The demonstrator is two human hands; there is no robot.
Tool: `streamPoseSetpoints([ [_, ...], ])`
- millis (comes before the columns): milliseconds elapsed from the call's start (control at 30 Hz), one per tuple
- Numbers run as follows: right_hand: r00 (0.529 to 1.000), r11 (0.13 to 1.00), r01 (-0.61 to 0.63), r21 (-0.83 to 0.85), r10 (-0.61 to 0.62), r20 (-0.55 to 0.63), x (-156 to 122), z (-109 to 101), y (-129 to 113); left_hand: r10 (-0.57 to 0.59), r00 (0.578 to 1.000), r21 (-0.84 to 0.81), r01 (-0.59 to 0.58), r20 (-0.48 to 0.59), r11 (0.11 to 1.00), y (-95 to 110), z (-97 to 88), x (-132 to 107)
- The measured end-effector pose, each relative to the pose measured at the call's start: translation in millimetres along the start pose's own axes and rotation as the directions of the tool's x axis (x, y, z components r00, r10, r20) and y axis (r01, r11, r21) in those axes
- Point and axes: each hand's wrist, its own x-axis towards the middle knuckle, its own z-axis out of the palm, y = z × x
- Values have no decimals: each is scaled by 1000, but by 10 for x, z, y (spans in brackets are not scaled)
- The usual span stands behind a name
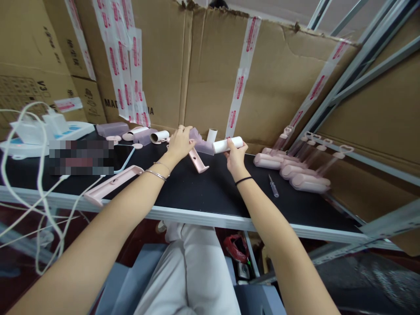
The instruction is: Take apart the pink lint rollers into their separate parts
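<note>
My right hand (235,154) is closed around a white lint roll (226,145), held nearly level above the black tabletop. My left hand (180,143) reaches toward the back of the table, thumb and fingers apart, beside a translucent purple cover (205,146). Whether it touches the cover is unclear. Below that hand lies a pink holder (198,161), its far end partly hidden by the fingers. Another white roll (212,134) stands upright behind the cover. Farther left a third roll (160,136) lies on its side.
Several pink lint rollers (310,182) with loop handles lie at right, near a small screwdriver (273,187). Another pink holder (113,186) rests by my left forearm. A tablet (124,157), white cables (41,175) and a power strip (77,128) occupy the left. Cardboard (210,65) walls the back.
</note>
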Motion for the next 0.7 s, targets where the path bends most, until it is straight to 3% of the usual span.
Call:
streamPoseSetpoints([
  [67, 1000, 1000, 11, -14, -11, 14, 3, -1, 20, 22, 1000, -110, -23, -9, 994, 30, 19, -4],
  [133, 999, 999, 15, -47, -14, 29, 0, -1, 41, 18, 998, -146, -10, 53, 989, 15, 62, -12],
  [267, 999, 998, -2, -61, 4, 43, -18, -2, 53, -31, 970, -49, 44, 242, 998, -72, 111, -13],
  [433, 998, 996, 26, -80, -21, 58, -30, -10, -11, -46, 945, -14, 53, 325, 998, -185, 18, 32],
  [567, 983, 979, 155, -129, -140, 119, -19, -19, -73, 5, 874, -200, 105, 486, 974, -261, -42, 46],
  [700, 954, 962, 242, -127, -211, 213, -12, -20, -112, -23, 756, -136, 148, 654, 980, -176, 11, 2],
])
